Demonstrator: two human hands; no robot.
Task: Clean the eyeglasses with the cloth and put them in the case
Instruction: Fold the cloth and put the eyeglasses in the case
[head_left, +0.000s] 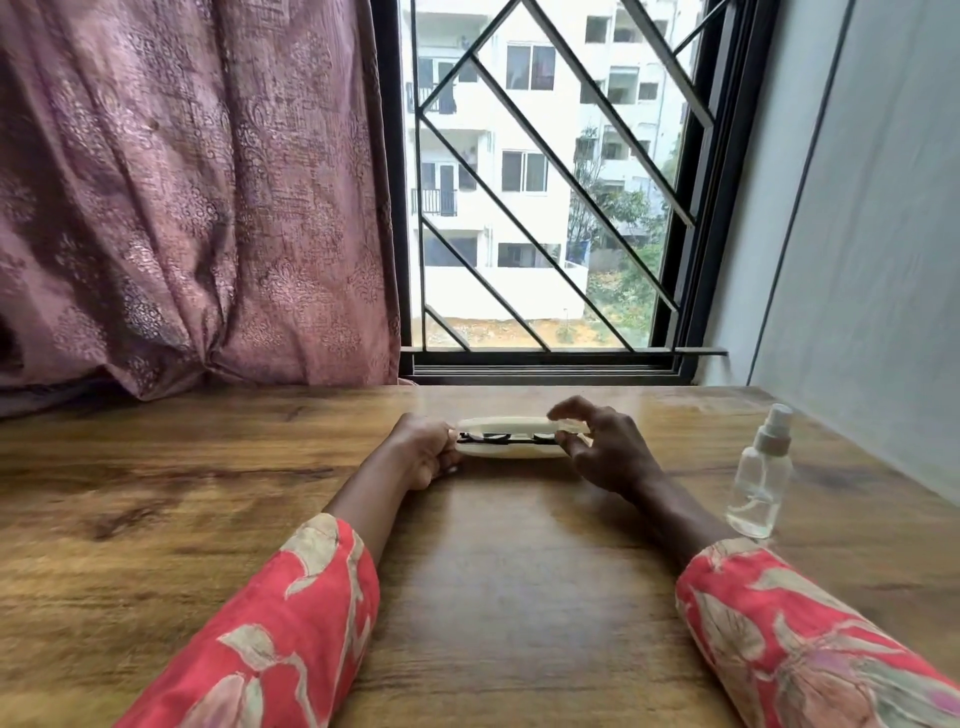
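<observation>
Head view: the glasses (506, 439) lie folded inside the open cream case (519, 451) on the worktop (509, 571), so stowing looks nearly done; the lid is not yet closed. The left hand (423, 449) grips the case's left end. The right hand (605, 449) hovers at the right end, fingers spread, holding nothing. No cloth shows. A clear spray bottle (759, 475) stands right; no writing is legible.

Probably a home: curtain (192, 197), grilled window (545, 182).
</observation>
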